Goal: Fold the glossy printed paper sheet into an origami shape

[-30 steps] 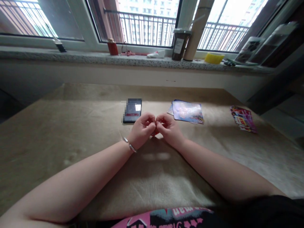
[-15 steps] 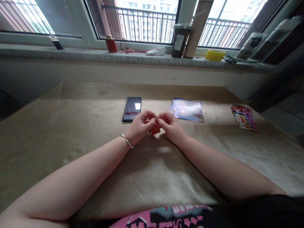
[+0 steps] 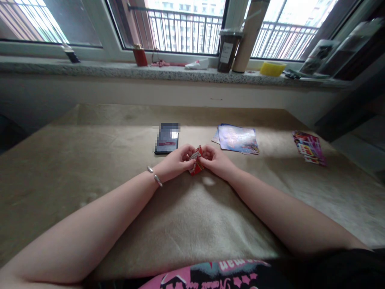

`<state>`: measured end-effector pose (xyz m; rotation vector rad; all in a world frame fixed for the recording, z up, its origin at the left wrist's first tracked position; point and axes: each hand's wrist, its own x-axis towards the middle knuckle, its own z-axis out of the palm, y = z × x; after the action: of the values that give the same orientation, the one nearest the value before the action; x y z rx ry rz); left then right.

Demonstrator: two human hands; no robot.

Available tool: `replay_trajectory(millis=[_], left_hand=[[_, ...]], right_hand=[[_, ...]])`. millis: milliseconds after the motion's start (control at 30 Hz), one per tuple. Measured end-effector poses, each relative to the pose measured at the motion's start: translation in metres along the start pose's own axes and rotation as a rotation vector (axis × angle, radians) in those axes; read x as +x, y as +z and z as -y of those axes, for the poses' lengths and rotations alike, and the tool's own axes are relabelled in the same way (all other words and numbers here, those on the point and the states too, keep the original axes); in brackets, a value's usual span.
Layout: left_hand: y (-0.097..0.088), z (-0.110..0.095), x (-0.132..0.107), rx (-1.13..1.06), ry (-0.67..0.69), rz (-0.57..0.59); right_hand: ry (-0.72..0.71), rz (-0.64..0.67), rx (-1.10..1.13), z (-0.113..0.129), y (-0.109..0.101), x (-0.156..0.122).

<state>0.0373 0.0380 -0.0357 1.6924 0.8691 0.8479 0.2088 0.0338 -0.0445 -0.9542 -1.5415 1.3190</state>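
Head view: left hand [image 3: 173, 163] and right hand [image 3: 217, 161] pinching folded red paper [image 3: 196, 163]

Both hands are gripping the folded red paper between their fingertips, keeping it centred between them, low over the desk [image 3: 75, 160]. Forearms are lying steady on the desk. A phone [image 3: 167, 139] is lying just beyond the left hand, a glossy card [image 3: 237, 139] beyond the right hand.

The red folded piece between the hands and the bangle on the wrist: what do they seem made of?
The red folded piece looks like thin, slightly glossy printed paper, judging by its sharp creases and printed pattern. The bangle looks like polished silver-coloured metal, from its bright shine, though the exact metal cannot be told.
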Motion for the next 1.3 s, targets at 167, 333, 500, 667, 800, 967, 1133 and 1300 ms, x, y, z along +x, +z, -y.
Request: replay_trajectory(millis=[167,333,500,667,800,967,1133,1300], left_hand=[[0.006,0.001,0.000,-0.157,0.003,-0.055],[0.009,0.000,0.001,-0.302,0.038,-0.036],[0.007,0.003,0.003,-0.381,0.036,-0.102],[0.008,0.001,0.003,-0.378,-0.034,-0.113],[0.009,-0.003,0.001,-0.303,-0.087,-0.076],[0.010,-0.003,0.001,-0.275,-0.067,-0.109],[0.011,-0.001,0.002,-0.224,-0.068,-0.100],[0.012,-0.002,0.002,-0.211,-0.070,-0.105]], right_hand=[[-0.023,-0.090,0.046,0.000,0.001,0.000],[-0.038,-0.123,0.038,0.000,0.001,-0.002],[-0.005,-0.039,0.100,0.000,0.002,-0.002],[0.036,-0.046,0.126,-0.003,0.001,-0.001],[0.033,-0.076,0.164,-0.005,-0.001,0.001],[0.025,-0.032,0.173,-0.002,-0.001,0.002],[0.087,-0.023,0.153,0.001,0.000,0.002],[0.135,-0.009,0.173,0.003,0.002,0.002]])
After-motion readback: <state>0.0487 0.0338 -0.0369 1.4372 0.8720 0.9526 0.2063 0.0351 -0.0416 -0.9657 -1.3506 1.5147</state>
